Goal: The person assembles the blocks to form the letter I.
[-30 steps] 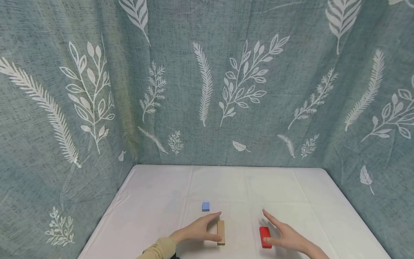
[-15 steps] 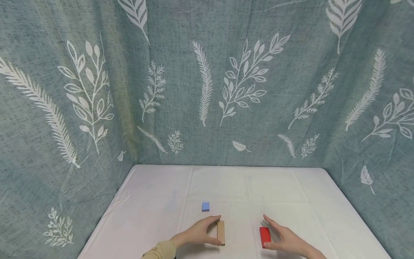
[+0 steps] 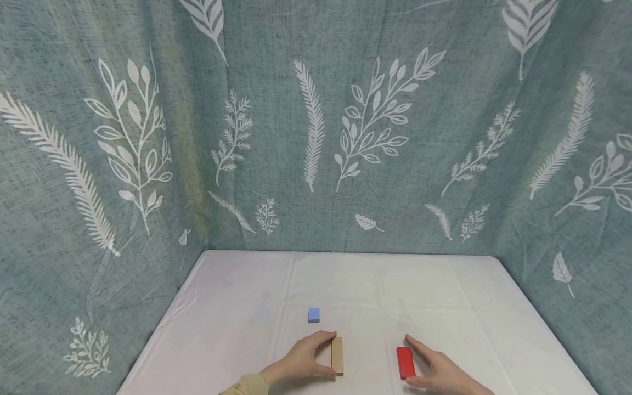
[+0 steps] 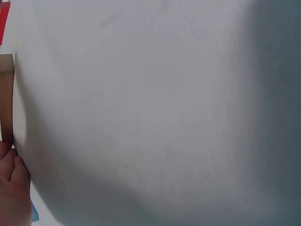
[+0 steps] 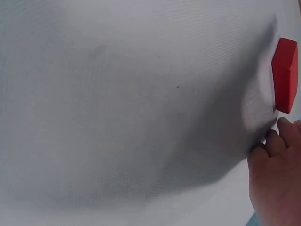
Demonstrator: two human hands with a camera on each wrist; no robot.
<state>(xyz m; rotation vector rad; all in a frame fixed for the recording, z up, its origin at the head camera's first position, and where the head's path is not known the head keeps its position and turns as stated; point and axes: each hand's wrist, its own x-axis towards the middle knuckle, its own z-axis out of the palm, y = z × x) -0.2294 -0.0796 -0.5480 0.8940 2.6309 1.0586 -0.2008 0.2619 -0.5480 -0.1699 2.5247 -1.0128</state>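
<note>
1. Left hand (image 3: 303, 356): thumb and fingers apart in a C, fingers at far end of the wooden block (image 3: 338, 356), thumb at its near end.
2. Left wrist view: fingertips right at the block's end, looks like contact; thumb not visible there. Can't tell if the hand actually pinches.
3. Wooden block: just right of the left palm, between fingertips and thumb, long side pointing away from the person, lying on the white cloth (image 3: 419, 291).
4. Right hand (image 3: 436, 373): thumb and fingers apart, also a C; fingers past far end of the red block (image 3: 406, 362), thumb at near end.
5. Right wrist view: small gap between the fingertips and the red block, no clamp seen. Thumb contact can't be told.
6. Red block: just left of the right palm, lying flat, slightly slanted; well to the right of the left hand, past the wooden block.
7. Blue block (image 3: 314, 315): beyond the left hand, near its fingers and a little left of the tips, apart from them.
8. Tan sleeve (image 3: 249, 384) behind the left hand, at the wrist.
9. Green-blue curtain (image 3: 276, 33) with white leaf prints, beyond both hands and to either side.
</note>
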